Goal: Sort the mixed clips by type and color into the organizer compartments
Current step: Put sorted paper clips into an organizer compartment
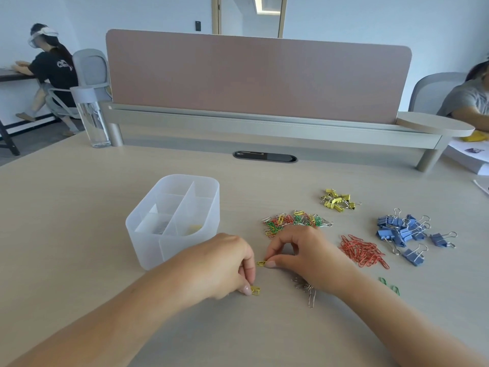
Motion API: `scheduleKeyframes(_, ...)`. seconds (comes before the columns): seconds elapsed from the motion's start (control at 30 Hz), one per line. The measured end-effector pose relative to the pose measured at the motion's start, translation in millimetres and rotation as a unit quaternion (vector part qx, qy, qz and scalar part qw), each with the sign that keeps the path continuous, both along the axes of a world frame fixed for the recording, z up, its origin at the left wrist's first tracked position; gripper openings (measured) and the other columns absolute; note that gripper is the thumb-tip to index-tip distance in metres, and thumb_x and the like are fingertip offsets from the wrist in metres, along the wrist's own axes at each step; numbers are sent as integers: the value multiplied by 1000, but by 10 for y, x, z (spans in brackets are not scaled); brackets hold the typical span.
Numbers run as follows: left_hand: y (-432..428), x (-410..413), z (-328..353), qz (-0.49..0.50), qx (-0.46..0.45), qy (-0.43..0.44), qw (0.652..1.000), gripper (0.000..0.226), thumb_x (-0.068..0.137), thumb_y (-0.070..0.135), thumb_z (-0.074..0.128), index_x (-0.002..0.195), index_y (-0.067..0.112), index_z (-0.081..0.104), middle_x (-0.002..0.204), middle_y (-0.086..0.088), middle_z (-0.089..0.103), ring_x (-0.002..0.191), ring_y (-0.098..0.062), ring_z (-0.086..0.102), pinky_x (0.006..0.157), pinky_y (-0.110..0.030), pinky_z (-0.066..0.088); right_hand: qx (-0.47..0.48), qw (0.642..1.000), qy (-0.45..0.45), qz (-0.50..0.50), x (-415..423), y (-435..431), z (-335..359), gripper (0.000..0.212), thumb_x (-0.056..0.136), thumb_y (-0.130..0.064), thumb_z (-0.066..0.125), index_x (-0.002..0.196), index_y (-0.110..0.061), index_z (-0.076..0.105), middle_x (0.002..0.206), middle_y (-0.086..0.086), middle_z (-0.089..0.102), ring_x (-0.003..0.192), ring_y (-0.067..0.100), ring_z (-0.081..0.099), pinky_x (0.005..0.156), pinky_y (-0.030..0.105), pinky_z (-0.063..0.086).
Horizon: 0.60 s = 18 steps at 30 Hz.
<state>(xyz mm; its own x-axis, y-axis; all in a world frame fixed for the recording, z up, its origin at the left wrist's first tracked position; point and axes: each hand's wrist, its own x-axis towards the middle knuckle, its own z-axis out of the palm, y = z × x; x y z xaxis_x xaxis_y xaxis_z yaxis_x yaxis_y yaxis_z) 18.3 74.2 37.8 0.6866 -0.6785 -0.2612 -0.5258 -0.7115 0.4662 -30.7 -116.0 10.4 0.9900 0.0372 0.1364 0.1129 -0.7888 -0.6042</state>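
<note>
Two yellow clips (256,290) at the desk's (79,221) near middle, right of the organizer (148,247): one pinched in my left hand (222,263), one in my right hand (304,255). Light, slippery wire, I judge; fingertips across the flat loops hold best.

Upright translucent organizer (148,250); mixed clips (296,221) heaped near its right.

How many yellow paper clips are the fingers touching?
2: one yellow clip pinched by the right hand, another held by the left hand. More may hide under that hand.

Yellow paperclip (261,263) (seemingly pinched) between fingers (270,264)
</note>
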Motion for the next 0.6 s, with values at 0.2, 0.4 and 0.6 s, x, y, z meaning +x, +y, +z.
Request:
scheduleKeyframes(0.2,-1,-22,1,-30,7,-43,999,6,86,28,71,85,25,66,80,10,62,64,-6,57,67,-30,51,-117,992,-16,48,9,-29,51,7,83,-36,73,83,-32,67,79,-22,54,83,-12,45,67,13,29)
scheduleKeyframes(0.4,-116,-40,18,-72,23,-89,993,8,95,26,60,99,21,63,106,3,58,98,-15,55,80,-29,45,-156,986,18,57,-1,-72,93,7,89,-33,67,89,-28,62,90,-15,56,81,-10,45,71,11,35)
scheduleKeyframes(0.6,-170,-62,6,-96,40,-175,979,13,98,28,54,104,19,62,109,2,58,101,-21,55,81,-31,45,-159,986,46,35,-16,-161,131,7,91,-32,64,89,-26,61,90,-14,57,76,-7,49,68,11,38)
